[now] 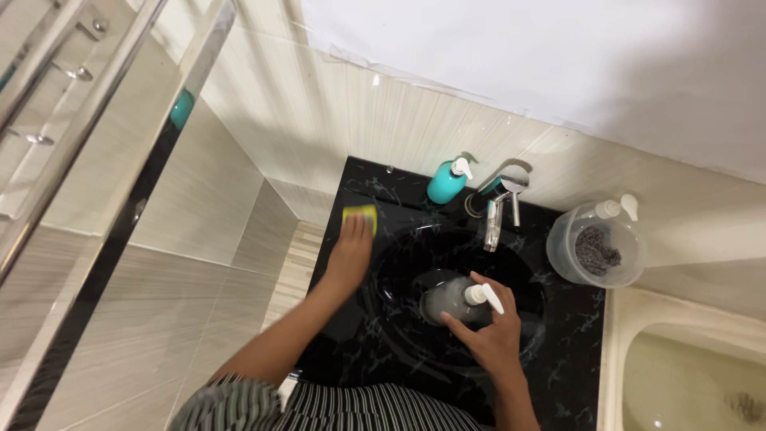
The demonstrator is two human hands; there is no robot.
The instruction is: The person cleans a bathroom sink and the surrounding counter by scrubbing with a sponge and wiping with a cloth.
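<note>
Nearby: teal dispenser (446,183), tap (499,206), clear tub (594,243) ring black basin (399,263).

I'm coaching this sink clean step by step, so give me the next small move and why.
Probably sweep the yellow sponge along the black counter toward the teal soap bottle. The left hand already presses it flat at the counter's back left, while the right hand holds a spray bottle over the basin, so the wiping hand is in place.

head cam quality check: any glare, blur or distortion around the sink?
Head view: wide-angle bend on the rail at left; glare streaks on the tap and black sink; spray bottle in the right hand slightly soft; left hand with sponge sharp enough.
</note>
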